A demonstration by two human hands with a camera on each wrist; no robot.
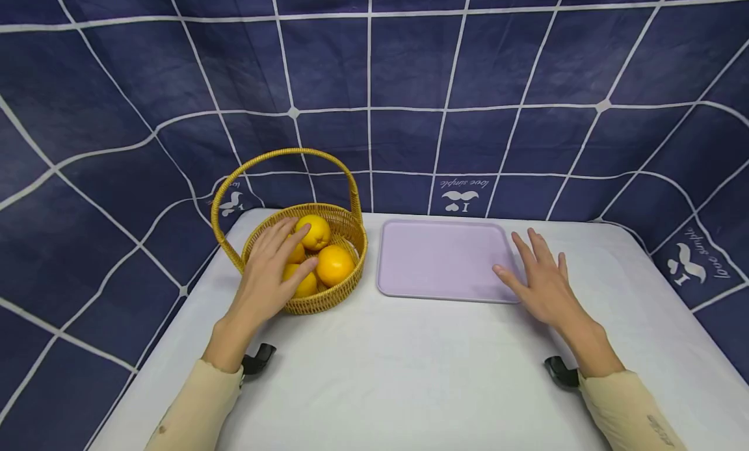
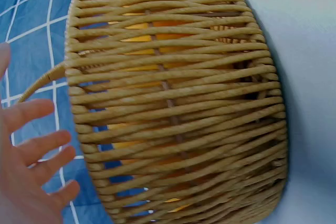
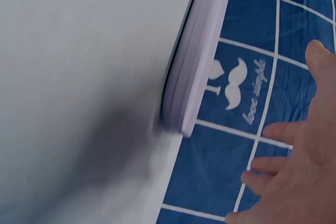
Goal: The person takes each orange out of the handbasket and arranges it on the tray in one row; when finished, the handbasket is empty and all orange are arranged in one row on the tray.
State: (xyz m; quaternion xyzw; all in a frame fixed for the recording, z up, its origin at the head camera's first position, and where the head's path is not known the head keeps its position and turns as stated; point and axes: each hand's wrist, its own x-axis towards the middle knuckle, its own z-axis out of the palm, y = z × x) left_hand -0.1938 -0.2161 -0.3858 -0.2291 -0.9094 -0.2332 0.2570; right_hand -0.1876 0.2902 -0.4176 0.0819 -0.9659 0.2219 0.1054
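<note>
A woven wicker basket (image 1: 328, 299) with a tall arched handle holds several oranges (image 1: 335, 266). My left hand (image 1: 263, 269) hovers over the basket's left side, fingers spread and holding nothing, and hides part of the oranges. In the left wrist view the basket wall (image 2: 178, 108) fills the middle, with orange fruit showing through the gaps; the left hand (image 2: 31, 161) is apart from it. To the right lies a flat lilac tray (image 1: 445, 259). Beside its right edge, my right hand (image 1: 544, 282) is raised with fingers extended and nothing in it.
A white-covered table (image 1: 398, 373) carries the basket and tray, side by side near its back edge. Dark blue cloth (image 1: 409, 67) with white grid lines hangs behind and at both sides. Black devices (image 1: 562, 373) sit at both wrists.
</note>
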